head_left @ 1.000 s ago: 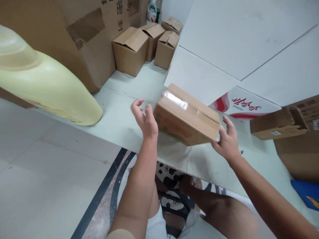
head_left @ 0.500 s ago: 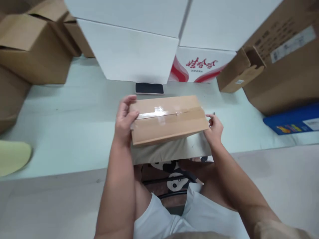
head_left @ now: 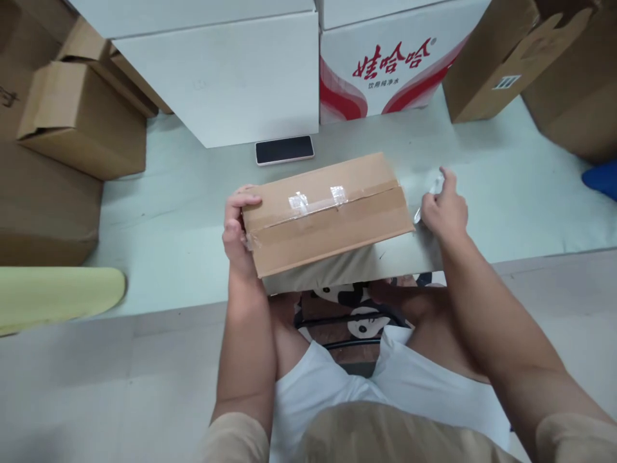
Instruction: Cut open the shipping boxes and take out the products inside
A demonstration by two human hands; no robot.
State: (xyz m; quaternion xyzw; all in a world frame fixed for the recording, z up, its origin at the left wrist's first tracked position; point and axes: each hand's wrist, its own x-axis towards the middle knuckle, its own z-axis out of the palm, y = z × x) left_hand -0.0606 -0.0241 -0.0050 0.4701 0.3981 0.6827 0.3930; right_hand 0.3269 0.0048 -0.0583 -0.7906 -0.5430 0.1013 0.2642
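A closed brown cardboard box (head_left: 332, 228) is tilted towards me over the front of the table. Two short pieces of clear tape (head_left: 318, 199) cross the seam on its upper face. My left hand (head_left: 239, 225) grips the box's left end, thumb and fingers around the edge. Just right of the box, apart from it, my right hand (head_left: 446, 204) is closed around a slim, whitish, shiny object (head_left: 436, 185); its exact kind is unclear. A phone (head_left: 285, 150) with a dark screen lies behind the box.
White cartons (head_left: 231, 83) stand along the back, one with red lettering (head_left: 393, 64). Brown boxes (head_left: 96, 122) fill the left, and an open-topped carton (head_left: 501, 71) stands at the back right. A yellow-green object (head_left: 58, 292) lies front left; something blue (head_left: 602, 177) shows far right.
My right hand has moved right, away from the box's right end, with the whitish object now showing. The box's right end is raised slightly. My view has shifted too.
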